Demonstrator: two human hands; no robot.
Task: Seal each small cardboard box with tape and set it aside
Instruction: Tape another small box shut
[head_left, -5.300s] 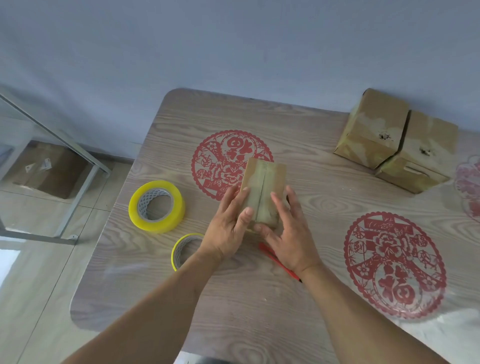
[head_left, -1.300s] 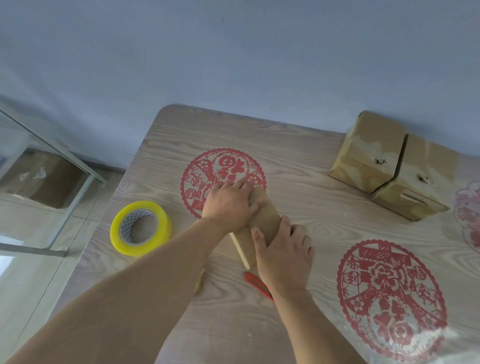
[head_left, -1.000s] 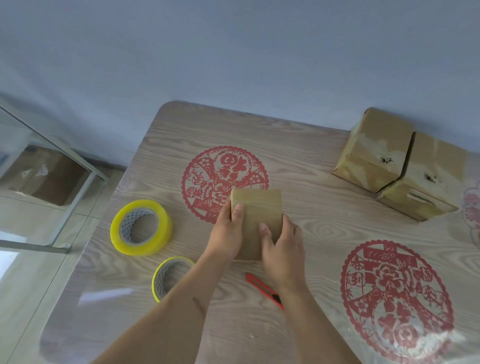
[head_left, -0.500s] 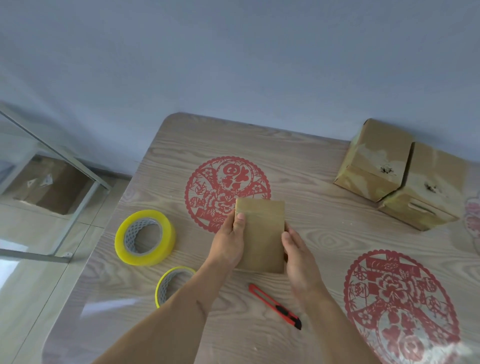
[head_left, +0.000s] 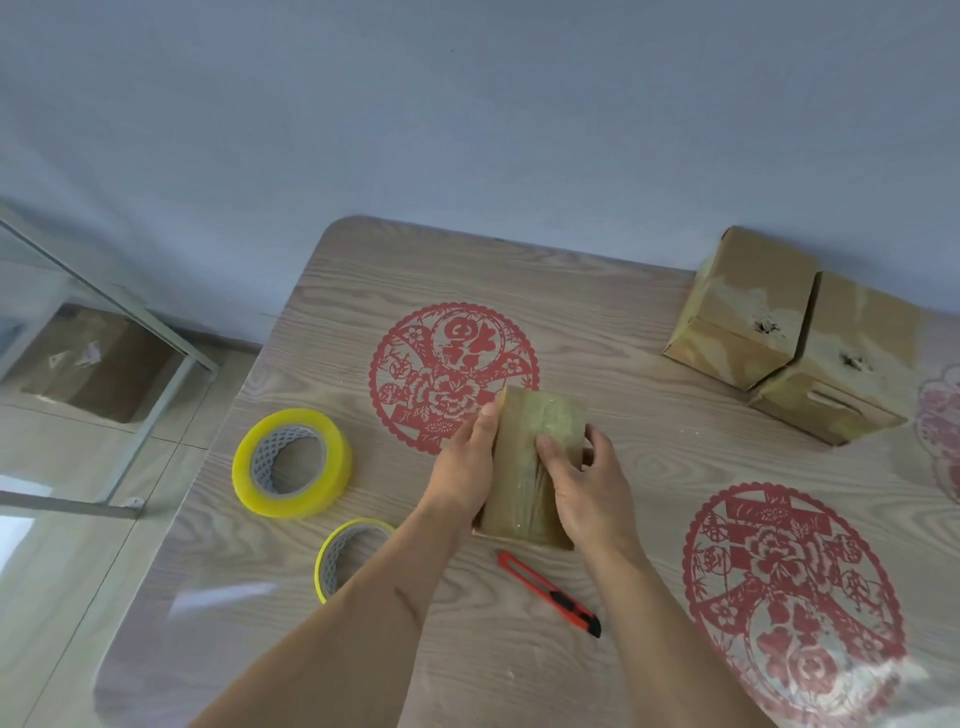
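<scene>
A small cardboard box (head_left: 524, 457) with a shiny strip of tape down its top lies on the wooden table (head_left: 571, 312), between my hands. My left hand (head_left: 465, 462) lies flat against its left side with straight fingers. My right hand (head_left: 587, 483) holds the box's right side, thumb on the taped top and fingers curled round the far edge. A big yellow tape roll (head_left: 291, 462) sits to the left. A smaller roll (head_left: 345, 556) lies nearer me, partly hidden by my left forearm.
A red utility knife (head_left: 548, 592) lies just in front of the box. Two taped cardboard boxes (head_left: 789, 332) stand at the back right. Red paper-cut decorations (head_left: 452, 374) mark the tabletop. A metal frame and a brown box (head_left: 98, 364) stand on the floor to the left.
The box has been turned so its taped face is up. My right thumb has moved onto the top, and the camera view has shifted slightly.
</scene>
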